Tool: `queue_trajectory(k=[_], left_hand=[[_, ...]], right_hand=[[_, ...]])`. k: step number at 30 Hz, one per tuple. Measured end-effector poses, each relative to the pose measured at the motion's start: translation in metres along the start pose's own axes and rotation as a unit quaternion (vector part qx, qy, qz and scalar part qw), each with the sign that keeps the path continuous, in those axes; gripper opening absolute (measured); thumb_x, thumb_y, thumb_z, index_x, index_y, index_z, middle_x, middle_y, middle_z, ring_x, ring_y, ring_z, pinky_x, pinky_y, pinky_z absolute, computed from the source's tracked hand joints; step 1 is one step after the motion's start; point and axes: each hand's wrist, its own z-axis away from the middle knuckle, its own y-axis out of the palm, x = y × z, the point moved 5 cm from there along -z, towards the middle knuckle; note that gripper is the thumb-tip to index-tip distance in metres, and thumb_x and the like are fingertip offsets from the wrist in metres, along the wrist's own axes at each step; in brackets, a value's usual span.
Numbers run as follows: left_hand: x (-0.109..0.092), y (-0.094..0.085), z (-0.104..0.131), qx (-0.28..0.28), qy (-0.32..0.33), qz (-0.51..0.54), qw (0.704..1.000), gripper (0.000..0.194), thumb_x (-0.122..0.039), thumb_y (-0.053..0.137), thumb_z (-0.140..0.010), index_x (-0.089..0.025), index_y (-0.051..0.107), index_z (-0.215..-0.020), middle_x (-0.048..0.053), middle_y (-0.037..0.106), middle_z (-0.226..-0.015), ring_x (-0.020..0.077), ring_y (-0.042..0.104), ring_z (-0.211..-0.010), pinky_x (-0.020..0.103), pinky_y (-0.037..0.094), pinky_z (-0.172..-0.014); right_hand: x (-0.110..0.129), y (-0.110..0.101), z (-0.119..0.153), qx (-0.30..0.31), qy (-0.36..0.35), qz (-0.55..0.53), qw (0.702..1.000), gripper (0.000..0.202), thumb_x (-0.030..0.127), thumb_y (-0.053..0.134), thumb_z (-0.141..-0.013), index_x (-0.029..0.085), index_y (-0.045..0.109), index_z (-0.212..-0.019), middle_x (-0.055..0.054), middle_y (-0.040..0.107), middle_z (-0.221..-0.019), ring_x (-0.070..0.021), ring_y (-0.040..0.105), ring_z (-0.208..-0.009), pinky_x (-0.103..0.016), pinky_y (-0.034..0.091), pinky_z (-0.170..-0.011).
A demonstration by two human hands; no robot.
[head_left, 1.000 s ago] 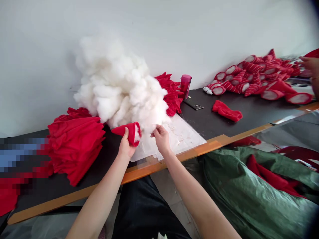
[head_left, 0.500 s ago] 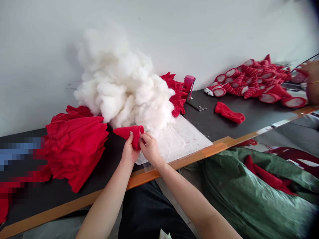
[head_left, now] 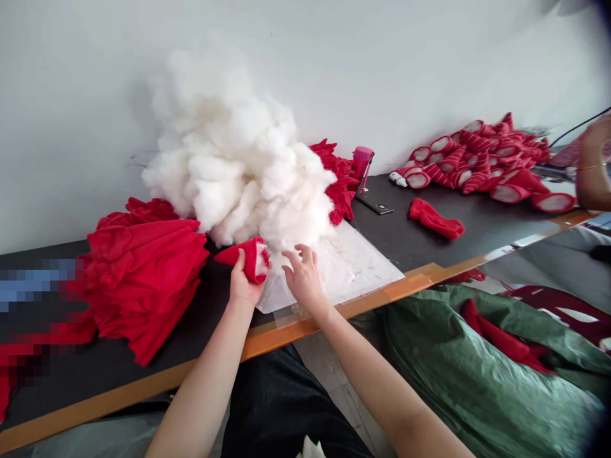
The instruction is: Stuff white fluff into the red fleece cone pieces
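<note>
A red fabric cone lies on its side in my left hand, its tip to the left. White stuffing shows in its wide opening, which faces right. My right hand is apart from the cone, just to its right, with fingers spread and curved and nothing in them. Behind both hands rises a large heap of white stuffing. Under the right hand is a whitish sheet on the black table.
Red fabric pieces are piled at left, more behind the stuffing. A pink cup, a phone, a red piece and stuffed red cones lie rightward. Another person's arm is far right; a green bag hangs below.
My right hand has come off the cone's opening and moved right, its fingers spreading. The opening now shows white stuffing. The other person's arm has shifted slightly.
</note>
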Motion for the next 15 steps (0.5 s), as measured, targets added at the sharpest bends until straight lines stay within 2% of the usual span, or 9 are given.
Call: queue_trajectory(k=[2,4,6,9,11,13,15], left_hand=[[-0.001,0.001,0.001,-0.001,-0.002,0.007,1.0,0.039,-0.044,0.046,-0.098,-0.012,0.069,-0.095,0.009,0.071,-0.084,0.0217,0.069,-0.074,0.032,0.056,-0.065],[-0.004,0.002,0.001,-0.001,0.013,0.007,1.0,0.04,-0.042,0.043,-0.099,-0.012,0.069,-0.093,0.008,0.071,-0.083,0.0212,0.068,-0.073,0.031,0.056,-0.065],[-0.006,0.003,0.003,0.002,0.028,0.006,1.0,0.039,-0.039,0.043,-0.099,-0.01,0.069,-0.093,0.009,0.071,-0.083,0.0207,0.068,-0.074,0.031,0.056,-0.069],[-0.008,0.006,0.007,0.027,0.023,0.02,0.999,0.037,-0.036,0.042,-0.099,-0.011,0.068,-0.095,0.01,0.072,-0.087,0.0225,0.069,-0.078,0.035,0.056,-0.078],[-0.008,0.009,0.01,0.059,0.002,0.031,0.998,0.038,-0.038,0.04,-0.098,-0.011,0.068,-0.098,0.011,0.072,-0.089,0.0233,0.069,-0.081,0.037,0.056,-0.079],[-0.006,0.01,0.011,0.078,-0.016,0.03,0.996,0.039,-0.038,0.039,-0.098,-0.011,0.068,-0.101,0.012,0.072,-0.091,0.0232,0.069,-0.081,0.036,0.057,-0.078],[-0.004,0.007,0.01,0.07,-0.018,0.027,0.997,0.037,-0.036,0.042,-0.098,-0.01,0.067,-0.105,0.012,0.072,-0.091,0.0226,0.069,-0.081,0.035,0.057,-0.077]], right_hand=[[0.003,0.018,0.012,0.099,-0.029,0.081,0.991,0.028,0.006,0.06,-0.08,0.02,0.068,-0.104,-0.015,0.058,-0.116,-0.0289,0.053,-0.108,-0.05,0.047,-0.097],[0.001,0.039,0.014,0.198,-0.015,0.113,0.974,0.021,0.003,0.06,-0.081,0.018,0.069,-0.094,-0.013,0.063,-0.104,-0.0269,0.056,-0.104,-0.044,0.048,-0.097],[-0.004,0.055,0.003,0.245,0.023,0.131,0.961,0.018,0.002,0.056,-0.083,0.015,0.068,-0.084,-0.012,0.064,-0.095,-0.024,0.06,-0.096,-0.038,0.05,-0.092],[-0.011,0.062,-0.025,0.219,0.086,0.143,0.961,0.024,0.0,0.045,-0.087,0.008,0.067,-0.087,-0.015,0.064,-0.093,-0.0212,0.062,-0.084,-0.033,0.052,-0.082],[-0.01,0.059,-0.035,0.197,0.103,0.135,0.965,0.026,-0.002,0.042,-0.088,0.004,0.066,-0.096,-0.016,0.065,-0.094,-0.0213,0.063,-0.087,-0.033,0.051,-0.085],[-0.004,0.05,-0.033,0.186,0.094,0.117,0.971,0.032,-0.002,0.042,-0.088,0.005,0.063,-0.111,-0.015,0.065,-0.103,-0.0214,0.062,-0.097,-0.033,0.049,-0.092],[0.007,0.034,-0.02,0.153,0.071,0.08,0.982,0.039,0.002,0.038,-0.092,0.009,0.055,-0.126,-0.015,0.06,-0.118,-0.0197,0.06,-0.105,-0.032,0.049,-0.096]])
